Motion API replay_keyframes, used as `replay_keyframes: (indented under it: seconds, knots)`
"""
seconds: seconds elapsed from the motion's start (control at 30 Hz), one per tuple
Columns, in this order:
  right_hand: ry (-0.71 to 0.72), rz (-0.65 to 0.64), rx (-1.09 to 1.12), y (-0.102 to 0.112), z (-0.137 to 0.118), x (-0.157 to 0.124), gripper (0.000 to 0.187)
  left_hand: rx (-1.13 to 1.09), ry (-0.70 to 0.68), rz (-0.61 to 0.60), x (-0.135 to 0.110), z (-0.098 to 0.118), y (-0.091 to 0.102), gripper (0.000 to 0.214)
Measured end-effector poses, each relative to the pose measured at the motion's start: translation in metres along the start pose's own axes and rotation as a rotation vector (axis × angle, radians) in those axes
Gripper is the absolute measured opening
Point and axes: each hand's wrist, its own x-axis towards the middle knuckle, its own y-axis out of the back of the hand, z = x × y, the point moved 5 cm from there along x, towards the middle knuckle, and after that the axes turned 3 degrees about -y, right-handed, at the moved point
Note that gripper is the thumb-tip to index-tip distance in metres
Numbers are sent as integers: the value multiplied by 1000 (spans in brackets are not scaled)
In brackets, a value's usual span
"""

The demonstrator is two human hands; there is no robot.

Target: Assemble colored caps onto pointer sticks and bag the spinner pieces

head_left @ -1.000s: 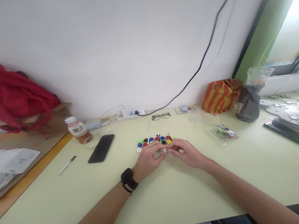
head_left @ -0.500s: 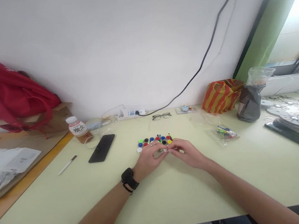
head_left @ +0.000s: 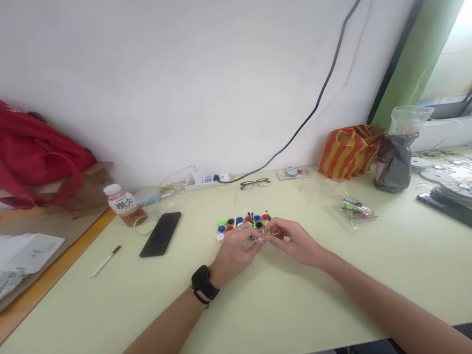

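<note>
My left hand [head_left: 234, 252], with a black watch on the wrist, and my right hand [head_left: 293, 241] meet at the middle of the pale green table [head_left: 273, 307]. Both are pinched together on a tiny pale item [head_left: 261, 239] that is too small to name. Just behind the fingertips lies a cluster of several small coloured round pieces [head_left: 244, 223], blue, red, green, black and yellow, with thin coloured sticks among them.
A black phone [head_left: 160, 234], a pen [head_left: 105, 261] and a drink bottle [head_left: 122, 205] lie to the left. Glasses [head_left: 254, 183] and a power strip [head_left: 206, 178] sit by the wall. A clear bag of coloured parts [head_left: 355, 209], a striped bag [head_left: 350, 150] and another phone [head_left: 458, 212] are on the right.
Both hands have stayed together at the same spot; the fingers have shifted slightly around the small item. Nothing else has moved.
</note>
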Motion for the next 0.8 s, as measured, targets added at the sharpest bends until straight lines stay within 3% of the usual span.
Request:
replay_keyframes:
  seconds: [0.33, 0.6, 0.8]
  knots:
    - [-26, 19, 31, 2, -2, -1, 20, -70, 106, -14, 1, 2, -2, 8]
    - [-55, 52, 176, 8, 3, 4, 31, -615, 295, -15, 1, -8, -7, 24]
    - [85, 251, -45, 19, -2, 0, 25, -711, 431, -5, 2, -19, -6, 28]
